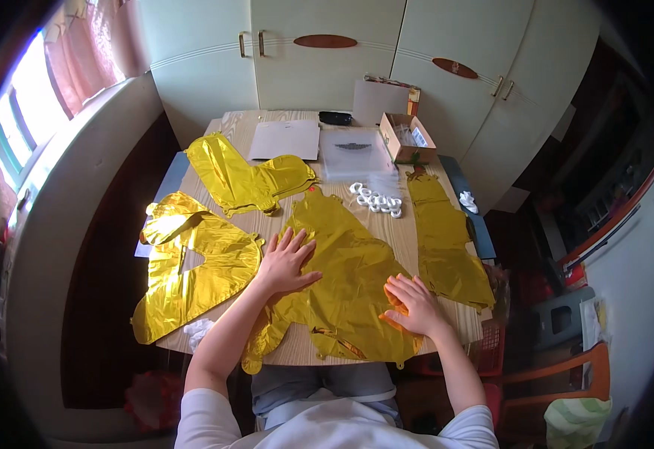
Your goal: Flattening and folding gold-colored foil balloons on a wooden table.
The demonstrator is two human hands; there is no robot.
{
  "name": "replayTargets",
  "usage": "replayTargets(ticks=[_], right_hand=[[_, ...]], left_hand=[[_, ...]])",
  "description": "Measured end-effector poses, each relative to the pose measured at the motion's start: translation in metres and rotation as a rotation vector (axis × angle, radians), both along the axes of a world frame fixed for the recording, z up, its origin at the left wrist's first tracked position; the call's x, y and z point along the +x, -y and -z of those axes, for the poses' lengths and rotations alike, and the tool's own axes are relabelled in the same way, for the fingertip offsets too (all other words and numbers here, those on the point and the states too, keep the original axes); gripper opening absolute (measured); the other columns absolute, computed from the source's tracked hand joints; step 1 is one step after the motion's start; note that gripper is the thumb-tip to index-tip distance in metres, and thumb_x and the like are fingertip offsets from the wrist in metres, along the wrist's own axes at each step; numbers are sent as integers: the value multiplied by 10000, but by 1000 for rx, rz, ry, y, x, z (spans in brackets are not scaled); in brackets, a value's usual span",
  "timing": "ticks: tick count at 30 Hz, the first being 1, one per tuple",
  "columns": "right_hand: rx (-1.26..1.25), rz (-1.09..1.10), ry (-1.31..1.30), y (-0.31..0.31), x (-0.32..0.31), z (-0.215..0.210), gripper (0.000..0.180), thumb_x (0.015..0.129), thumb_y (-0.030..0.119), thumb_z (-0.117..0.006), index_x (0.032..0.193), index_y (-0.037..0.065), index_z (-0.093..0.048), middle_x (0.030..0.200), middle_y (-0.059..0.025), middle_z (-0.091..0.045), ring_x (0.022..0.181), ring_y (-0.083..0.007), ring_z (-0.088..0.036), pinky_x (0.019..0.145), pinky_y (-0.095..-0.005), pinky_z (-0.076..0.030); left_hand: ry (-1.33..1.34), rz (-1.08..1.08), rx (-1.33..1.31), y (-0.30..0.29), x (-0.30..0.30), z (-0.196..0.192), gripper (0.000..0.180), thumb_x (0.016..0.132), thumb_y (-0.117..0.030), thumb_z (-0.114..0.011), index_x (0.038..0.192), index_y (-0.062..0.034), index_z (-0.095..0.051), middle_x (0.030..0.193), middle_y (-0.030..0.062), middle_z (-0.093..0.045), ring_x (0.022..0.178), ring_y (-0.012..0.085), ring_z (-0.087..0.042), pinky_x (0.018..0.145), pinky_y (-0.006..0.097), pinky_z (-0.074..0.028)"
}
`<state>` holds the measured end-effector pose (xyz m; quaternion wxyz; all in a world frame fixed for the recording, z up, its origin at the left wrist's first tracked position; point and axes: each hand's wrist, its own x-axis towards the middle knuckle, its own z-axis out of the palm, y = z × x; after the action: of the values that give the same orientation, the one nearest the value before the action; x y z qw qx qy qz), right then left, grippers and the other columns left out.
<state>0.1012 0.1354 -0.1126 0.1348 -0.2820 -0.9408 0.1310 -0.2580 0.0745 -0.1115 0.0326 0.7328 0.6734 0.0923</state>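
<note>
A flat, uninflated gold foil balloon [345, 258] lies in front of me, wrinkled, its lower edge at the table's near side. My left hand [288, 263] rests palm down on its left part, fingers spread. On its lower right part lies my right hand [414, 305], fingers stretched out and fairly close together, with an orange reflection in the foil beside it. Neither hand grips anything. Three more flat gold foil balloons surround it: one at the left [229, 269], another at the far left [226, 178], and a third along the right side [443, 228].
Beyond the balloons, the wooden table [244, 123] carries a white sheet [286, 140], a clear plastic sheet [353, 163], white linked rings [375, 200], a black case [335, 118] and an open cardboard box [401, 153]. Crumpled white tissue [197, 331] sits at the near left edge. A wooden chair [600, 367] stands right.
</note>
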Motion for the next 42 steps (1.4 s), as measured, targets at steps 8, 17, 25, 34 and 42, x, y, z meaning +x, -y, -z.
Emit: replayTargets(ticks=[8, 17, 25, 34, 42], right_hand=[[15, -72, 122, 0, 9, -10, 837, 777, 678, -625, 1432, 184, -458, 1515, -83, -391, 1430, -272, -303, 1181, -493, -180], [-47, -119, 93, -6, 11, -12, 905, 757, 712, -620, 1435, 139, -445, 1518, -116, -374, 1438, -301, -276, 1184, -506, -162], [73, -211, 53, -38, -77, -56, 671, 881, 539, -596, 1379, 99, -500, 1458, -133, -449, 1380, -303, -370, 1155, -466, -257], [-4, -311, 30, -96, -332, -44, 508, 910, 347, -588, 1324, 59, -532, 1347, -141, -559, 1265, -290, -509, 1058, -413, -410], [327, -419, 31, -120, -433, 6, 308, 876, 222, -567, 1132, 51, -578, 1137, -141, -645, 1072, -287, -629, 900, -413, -509]], left_hand=[[-25, 8, -27, -3, 1, 0, 860, 831, -701, -494, 1499, -182, -339, 1566, 160, -266, 1460, 391, -176, 1164, 565, -131], [-55, 32, -39, -1, 0, -1, 914, 824, -729, -475, 1503, -136, -320, 1568, 192, -239, 1466, 399, -148, 1171, 558, -101], [-19, -27, -16, -8, -26, -17, 874, 868, -620, -538, 1473, -25, -329, 1571, 188, -224, 1466, 399, -138, 1177, 518, -170], [156, -318, 82, -31, -176, -17, 342, 840, -160, -562, 1142, -1, -548, 1085, 178, -642, 1036, 363, -616, 883, 438, -491], [132, -392, 51, -33, -213, -12, 389, 837, -185, -580, 1182, -10, -530, 1118, 187, -632, 1089, 350, -597, 917, 432, -479]])
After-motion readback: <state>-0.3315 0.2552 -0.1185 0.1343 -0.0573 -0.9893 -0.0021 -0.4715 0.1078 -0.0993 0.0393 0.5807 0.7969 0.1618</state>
